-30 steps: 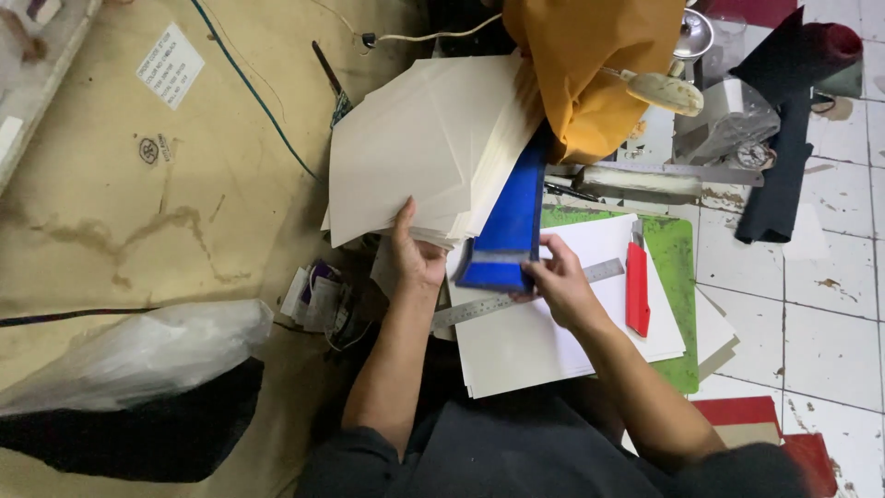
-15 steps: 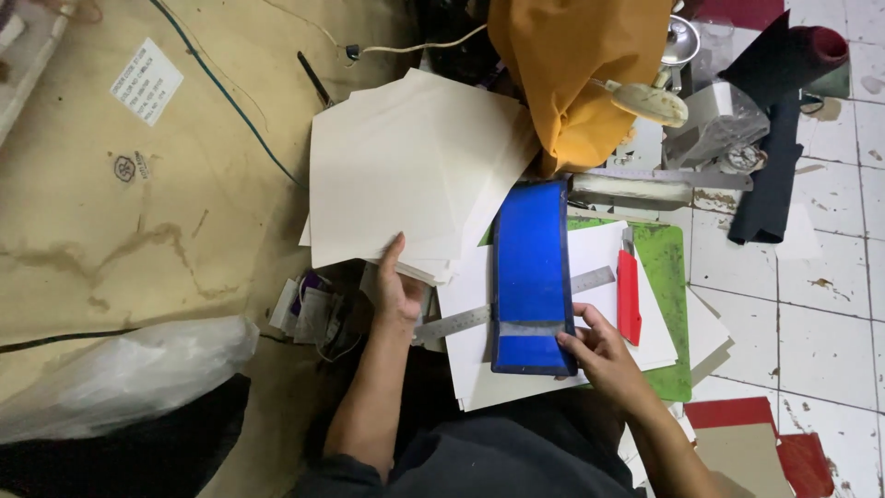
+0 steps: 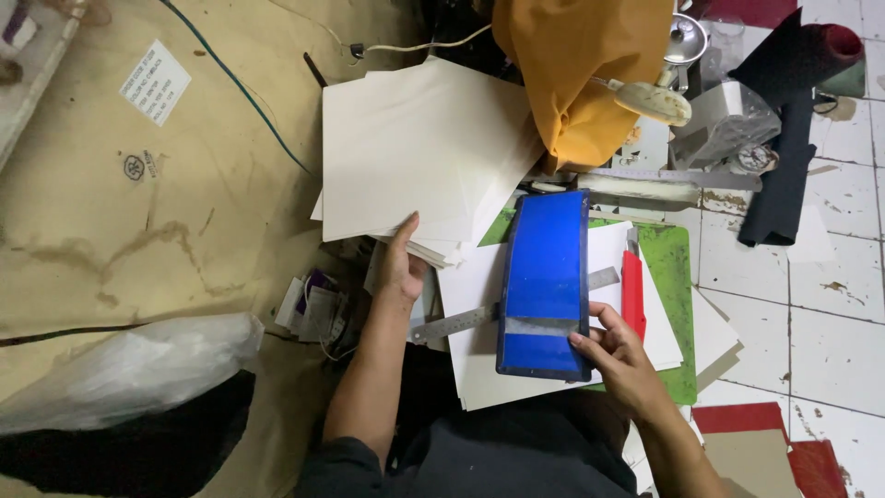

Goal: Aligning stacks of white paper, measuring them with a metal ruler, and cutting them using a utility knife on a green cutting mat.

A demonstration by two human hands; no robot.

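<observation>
seen from above, the person's left hand point(image 3: 401, 267) grips the near edge of a stack of cream boards point(image 3: 419, 161), fingers under and thumb on top, closed on the stack. the right hand point(image 3: 616, 355) rests with fingertips pressed on the near right corner of a blue board point(image 3: 544, 281), flat on it rather than wrapped round it. the two hands are well apart.

the blue board lies lengthwise on a white sheet point(image 3: 479, 369) spread over a green cutting mat point(image 3: 671, 267) on the floor. a steel ruler point(image 3: 456, 323) runs crosswise under the blue board, its ends showing at both sides. a red knife point(image 3: 632, 295) lies just beside the board's right edge, untouched.

by the look of it, the blue board is laid out and aligned, and no cutting has begun; the cream boards wait to be dealt with.

compared with half a second ago, the blue board sits in much the same place, the right hand has slid nearer its near corner, and the left hand keeps its hold on the stack.

further out, an orange cloth point(image 3: 581, 74) hangs over the far side, and a clear plastic bag point(image 3: 129, 369) lies on brown paper point(image 3: 138, 212) at the left.
</observation>
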